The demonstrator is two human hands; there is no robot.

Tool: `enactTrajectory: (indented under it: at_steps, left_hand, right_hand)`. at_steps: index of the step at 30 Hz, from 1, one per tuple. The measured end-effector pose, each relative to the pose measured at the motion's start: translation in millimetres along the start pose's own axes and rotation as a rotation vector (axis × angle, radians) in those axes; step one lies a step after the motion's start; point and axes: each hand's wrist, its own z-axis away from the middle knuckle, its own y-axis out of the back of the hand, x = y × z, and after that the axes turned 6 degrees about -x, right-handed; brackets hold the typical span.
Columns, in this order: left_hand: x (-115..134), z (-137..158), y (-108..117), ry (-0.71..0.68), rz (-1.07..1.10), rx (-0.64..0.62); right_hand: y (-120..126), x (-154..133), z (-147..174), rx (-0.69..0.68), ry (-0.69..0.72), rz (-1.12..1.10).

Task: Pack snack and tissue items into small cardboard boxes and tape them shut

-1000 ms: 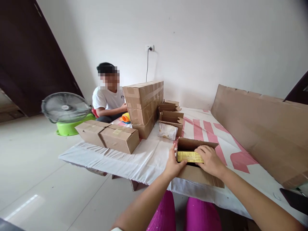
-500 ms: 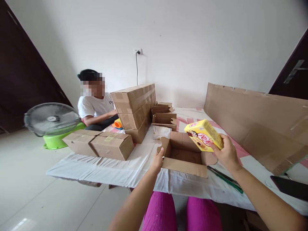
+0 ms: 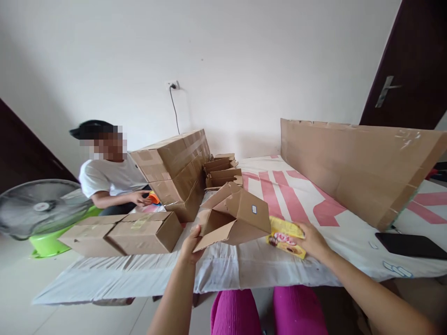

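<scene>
Gripping left hand [image 3: 191, 245]: One flap [image 3: 217, 236] of the open brown box [image 3: 250, 221] is pinched between thumb and fingers.
Open brown box: It is tipped on a slant, in front of the knees, with its mouth toward the left hand. Whether it touches the tabletop [image 3: 223, 272] cannot be told.
Right hand [image 3: 312, 241]: The yellow box [image 3: 287, 236] is gripped at its right end.
Yellow box: It is held low near the front edge, just to the right of the brown box. Whether its bottom is set down cannot be told.
Feel of the yellow box: It is likely light and stiff, with smooth, slightly slippery sides. Its thin card could be dented, so it is best held softly by two flat sides.
Feel of the brown box: It is likely light, but its flap may bend. A firmer hold could be had on the walls.
Left side: Two closed boxes [image 3: 145, 235] are laid in a row.
</scene>
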Motion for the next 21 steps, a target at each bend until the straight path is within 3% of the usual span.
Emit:
enactTrajectory:
  at_steps: [6,12,17,21]
  left_hand:
    - [2.2,3.4,2.1,0.258,0.224,0.024]
    - [2.5,6.1,-2.4,0.330,0.315,0.041]
    - [4.5,9.8,-5.0,0.349,0.346,0.061]
    - [6.0,13.2,-6.3,0.380,0.379,0.079]
  right_hand:
    - [-5.5,-29.0,12.2,-0.252,0.114,0.225]
    - [2.2,-31.4,4.5,-0.294,0.163,0.332]
    - [1.1,-34.1,-6.9,-0.141,0.247,0.084]
    - [-4.0,-64.7,-15.0,-0.092,0.186,-0.276]
